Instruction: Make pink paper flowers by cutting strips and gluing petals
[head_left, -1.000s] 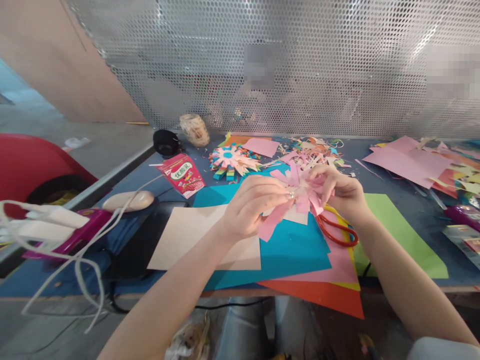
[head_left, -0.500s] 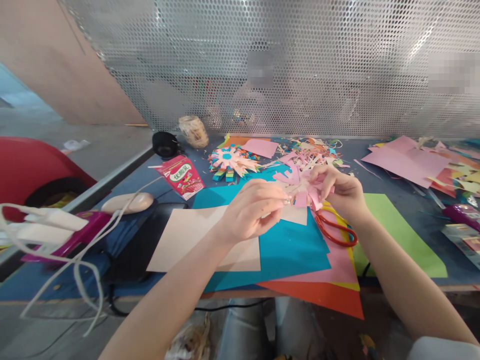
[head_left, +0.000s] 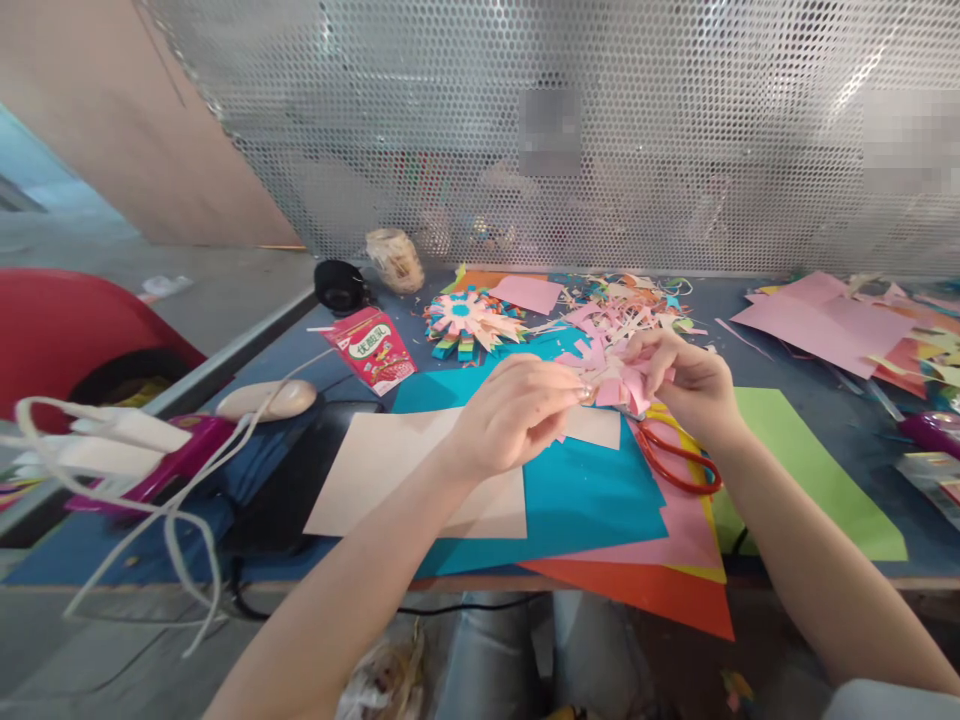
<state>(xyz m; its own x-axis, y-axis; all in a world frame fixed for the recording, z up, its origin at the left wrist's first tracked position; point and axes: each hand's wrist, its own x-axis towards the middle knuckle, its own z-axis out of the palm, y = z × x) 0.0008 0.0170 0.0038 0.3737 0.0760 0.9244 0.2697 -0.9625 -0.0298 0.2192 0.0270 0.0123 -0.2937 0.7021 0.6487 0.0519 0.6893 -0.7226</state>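
A fringed pink paper flower [head_left: 616, 382] is held between my two hands, above blue and cream sheets. My left hand [head_left: 521, 415] pinches it from the left, fingers closed; a small shiny bit shows at the fingertips. On the other side, the thumb and fingers of my right hand [head_left: 686, 380] grip its pink strips. Red-handled scissors [head_left: 679, 462] lie just below the right hand, their blades hidden. Beneath are a cream sheet [head_left: 420, 475], a blue sheet [head_left: 592, 500] and an orange sheet [head_left: 660, 600]. A layered paper flower [head_left: 469, 315] with a blue centre rests farther back.
Paper scraps [head_left: 630, 300] pile up along the perforated metal panel [head_left: 450, 130]. At left stand a red drink carton [head_left: 373, 350], a pale mouse [head_left: 268, 400] and white cables [head_left: 161, 530]. A green sheet [head_left: 802, 470] and pink sheets [head_left: 825, 325] lie to the right.
The view has shifted slightly, so most things sit a little farther right. Both hands keep their hold on the pink flower, and its strips have turned slightly between the fingers.
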